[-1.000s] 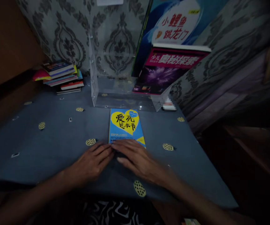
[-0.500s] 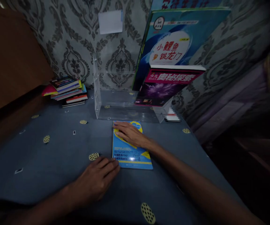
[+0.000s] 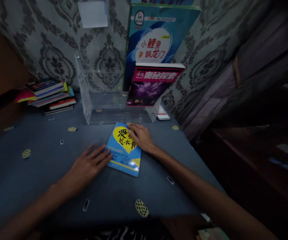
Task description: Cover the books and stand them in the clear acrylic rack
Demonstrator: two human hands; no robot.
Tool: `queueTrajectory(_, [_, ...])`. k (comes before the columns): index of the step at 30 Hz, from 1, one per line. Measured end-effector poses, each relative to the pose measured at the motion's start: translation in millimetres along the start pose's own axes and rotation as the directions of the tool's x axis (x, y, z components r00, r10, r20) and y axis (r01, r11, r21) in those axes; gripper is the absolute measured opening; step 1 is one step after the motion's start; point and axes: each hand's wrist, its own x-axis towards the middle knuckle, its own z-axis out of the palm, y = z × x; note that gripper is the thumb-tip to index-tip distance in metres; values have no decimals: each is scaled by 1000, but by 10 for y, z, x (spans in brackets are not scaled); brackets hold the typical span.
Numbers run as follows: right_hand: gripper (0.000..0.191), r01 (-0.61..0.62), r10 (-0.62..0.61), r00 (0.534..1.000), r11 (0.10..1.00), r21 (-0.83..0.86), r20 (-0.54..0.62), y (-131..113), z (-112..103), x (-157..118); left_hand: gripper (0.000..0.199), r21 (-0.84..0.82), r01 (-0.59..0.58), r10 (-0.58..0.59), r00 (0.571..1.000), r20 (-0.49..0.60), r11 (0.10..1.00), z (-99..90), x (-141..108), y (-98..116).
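A blue book (image 3: 124,164) with a yellow heart-like shape and black Chinese characters lies flat on the cloth, turned at a slant. My left hand (image 3: 89,164) is at its left edge, fingers stretched out and a little apart, the fingertips touching the cover. At the upper right edge rests my right hand (image 3: 144,138), with its thumb on the cover and its fingers extended along the top corner, hiding part of the title. Just behind the book stands a clear acrylic rack (image 3: 114,116). It holds a magenta and black book (image 3: 149,87) in front of a large teal book (image 3: 176,36).
Several books in a stack (image 3: 50,96) lie at the back left. A small white object (image 3: 163,115), partly pixelated, stands right of the rack. Patterned wallpaper (image 3: 109,60) rises behind, with a white card (image 3: 93,15) on it. A curtain (image 3: 216,86) hangs on the right.
The blue book has turned at a slant, uncovering more of its title. My right hand has shifted to its upper right edge, and my left fingers have spread onto its left side. The view has shifted right.
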Motion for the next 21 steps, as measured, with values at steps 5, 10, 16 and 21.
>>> queueTrajectory(5, [44,-104,112,994,955,277,-14,163,-226,-366,52,-4,104,-103,991,85,995,-96,32,-393])
queueTrajectory(10, [60,-192,279,960,723,664,-27,389,-304,-550,34,-56,171,-163,978,127,984,-280,542,-246])
queueTrajectory(16, [63,-184,310,950,660,728,-41,433,-311,-593,39,-115,105,-83,979,185,988,-309,1348,467])
queueTrajectory(21, [59,-173,292,955,687,706,-51,408,-376,-621,30,14,130,-130,970,207,991,-236,1586,690])
